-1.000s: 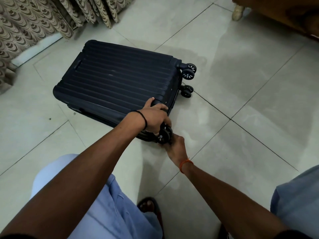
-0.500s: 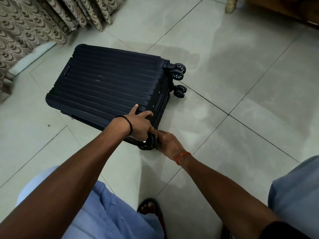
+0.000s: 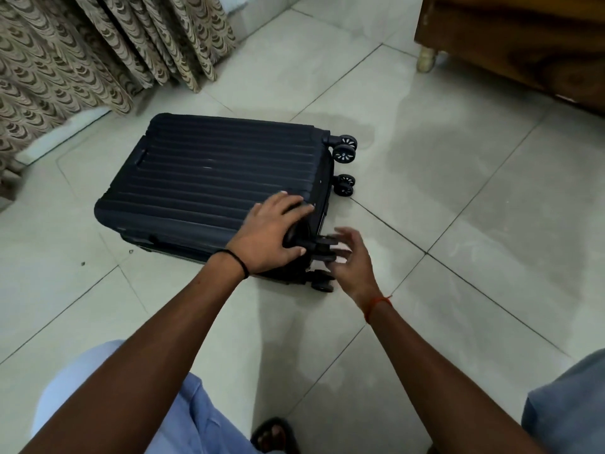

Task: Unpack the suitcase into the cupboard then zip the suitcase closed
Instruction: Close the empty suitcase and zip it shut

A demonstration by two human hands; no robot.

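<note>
Left hand (image 3: pixel 273 232) rests spread on the suitcase (image 3: pixel 209 178) corner; right hand (image 3: pixel 352 257) hovers open, empty.

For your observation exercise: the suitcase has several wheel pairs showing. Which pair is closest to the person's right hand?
The upper near-corner wheel pair, right against the right hand. The pair beneath it sits lower; the two far pairs stand well clear.

A single wide-angle view is given, taken from the person's head and aimed forward and steeply down at the tiled floor (image 3: pixel 458 224). Both forearms are seen entering from the lower edge, so the hands are placed near the middle of the frame at arm's reach. The suitcase (image 3: pixel 212 178) is centred; the curtain (image 3: pixel 82 50) is caught at the upper left and wooden furniture (image 3: pixel 523 37) at the upper right. No second view is supplied
</note>
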